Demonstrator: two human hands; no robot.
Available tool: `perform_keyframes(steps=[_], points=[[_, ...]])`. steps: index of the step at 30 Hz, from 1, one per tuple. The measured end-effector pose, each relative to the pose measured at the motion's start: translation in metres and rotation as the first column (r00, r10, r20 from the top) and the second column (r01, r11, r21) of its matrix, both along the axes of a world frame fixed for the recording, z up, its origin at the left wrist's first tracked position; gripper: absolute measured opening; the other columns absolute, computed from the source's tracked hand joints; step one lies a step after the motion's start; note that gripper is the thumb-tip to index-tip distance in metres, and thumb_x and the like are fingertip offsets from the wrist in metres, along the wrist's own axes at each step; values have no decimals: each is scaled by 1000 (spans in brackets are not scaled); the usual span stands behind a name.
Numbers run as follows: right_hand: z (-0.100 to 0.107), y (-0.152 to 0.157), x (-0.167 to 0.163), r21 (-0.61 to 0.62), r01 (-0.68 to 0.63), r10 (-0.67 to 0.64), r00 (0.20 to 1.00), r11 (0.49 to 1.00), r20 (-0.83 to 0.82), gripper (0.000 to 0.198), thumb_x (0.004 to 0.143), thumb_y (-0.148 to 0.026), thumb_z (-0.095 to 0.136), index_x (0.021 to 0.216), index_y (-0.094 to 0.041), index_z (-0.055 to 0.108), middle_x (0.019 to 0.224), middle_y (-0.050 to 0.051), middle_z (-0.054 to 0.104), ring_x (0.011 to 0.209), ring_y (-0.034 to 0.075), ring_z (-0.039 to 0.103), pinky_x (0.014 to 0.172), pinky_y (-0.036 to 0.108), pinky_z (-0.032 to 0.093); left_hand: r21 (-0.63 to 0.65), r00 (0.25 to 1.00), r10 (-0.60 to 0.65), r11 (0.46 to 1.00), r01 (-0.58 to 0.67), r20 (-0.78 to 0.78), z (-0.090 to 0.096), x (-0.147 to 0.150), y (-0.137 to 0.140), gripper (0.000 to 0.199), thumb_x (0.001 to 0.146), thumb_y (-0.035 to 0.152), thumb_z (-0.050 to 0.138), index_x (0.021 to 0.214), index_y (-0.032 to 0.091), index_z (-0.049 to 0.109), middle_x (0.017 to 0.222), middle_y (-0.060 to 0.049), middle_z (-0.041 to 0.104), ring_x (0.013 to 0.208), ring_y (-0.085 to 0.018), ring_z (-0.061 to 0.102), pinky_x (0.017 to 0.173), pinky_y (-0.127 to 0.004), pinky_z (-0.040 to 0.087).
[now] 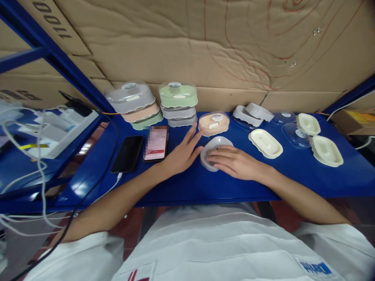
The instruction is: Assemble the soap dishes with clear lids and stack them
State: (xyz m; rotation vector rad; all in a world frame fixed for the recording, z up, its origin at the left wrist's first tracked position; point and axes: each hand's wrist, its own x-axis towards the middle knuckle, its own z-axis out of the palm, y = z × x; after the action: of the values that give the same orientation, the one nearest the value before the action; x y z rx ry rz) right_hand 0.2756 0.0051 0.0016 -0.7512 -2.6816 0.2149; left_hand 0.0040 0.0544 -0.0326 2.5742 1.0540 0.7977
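Observation:
My right hand (238,162) lies over a grey oval dish (207,159), its fingers stretched across the top and hiding much of it. The dish looks like the base of a soap box. To its left is my left hand (184,154), fingers spread. Its thumb tip comes close to the grey dish's edge. The forefinger points at a peach soap box (218,127) with a clear lid and a round sticker; whether they touch I cannot tell. Behind my right hand, grey box parts (249,117) lie partly stacked.
Lidded boxes stand in two stacks, one topped grey (131,102), one green (178,93). Two phones (127,154) lie at left. Several cream trays (265,143) and clear lids (295,136) are at right. Cardboard (175,47) backs the blue table (181,191). Cables (43,187) hang left.

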Motion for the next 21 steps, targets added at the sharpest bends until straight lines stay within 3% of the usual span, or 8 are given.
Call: perform_keyframes(steps=[2,4,7,9,10,15,19,21], points=[[8,4,4,37,61,-60,998,997,-13,41,116,-36,39,133,-24,74,135,9,77,126,26,70,112,46,50,16,994,-111,994,111,-19,4,0,-6,61,116,40,40,172,23,24,179,-21,23,166,-34,31,129,-57,40],[15,11,18,116,291,-298,953,950,47,46,115,-38,36,117,-19,78,119,14,80,113,29,74,103,47,52,49,962,-259,963,264,-91,9,0,-13,51,115,42,46,162,22,45,170,-20,44,159,-33,43,128,-56,41],[17,26,51,259,672,-720,659,694,219,49,113,-47,40,105,-14,76,102,21,79,95,34,74,89,48,52,62,892,-401,905,422,-207,14,2,-23,43,107,53,62,138,22,67,143,-16,69,136,-32,64,120,-55,48],[13,34,74,272,791,-820,445,549,359,47,109,-52,47,109,-13,74,106,25,79,93,36,75,83,48,52,78,888,-403,900,428,-223,15,3,-25,46,101,59,71,125,20,72,131,-14,74,126,-31,69,117,-53,51],[10,37,83,244,813,-814,403,528,418,45,107,-51,51,112,-12,73,109,25,79,93,37,75,80,47,53,95,896,-387,905,414,-217,15,2,-25,48,97,62,74,120,19,73,127,-14,74,123,-31,70,116,-52,52],[6,39,88,65,704,-644,603,707,471,25,102,-35,63,120,-19,71,114,16,80,97,32,78,81,39,55,170,941,-259,939,298,-220,11,-8,-12,29,104,47,70,107,18,72,117,-12,74,115,-28,72,121,-52,51],[3,28,59,-97,400,-360,888,911,286,30,107,-33,58,131,-22,73,134,11,77,121,29,74,103,41,57,216,983,-87,969,120,-159,15,-15,-3,22,113,31,51,113,19,70,112,-11,76,108,-26,74,107,-48,59],[2,22,45,-187,207,-186,974,960,126,35,111,-35,53,137,-22,73,142,9,74,131,28,71,114,43,55,239,995,-39,969,59,-88,17,-17,-2,23,113,32,50,117,18,68,115,-12,76,109,-27,74,103,-46,61]])
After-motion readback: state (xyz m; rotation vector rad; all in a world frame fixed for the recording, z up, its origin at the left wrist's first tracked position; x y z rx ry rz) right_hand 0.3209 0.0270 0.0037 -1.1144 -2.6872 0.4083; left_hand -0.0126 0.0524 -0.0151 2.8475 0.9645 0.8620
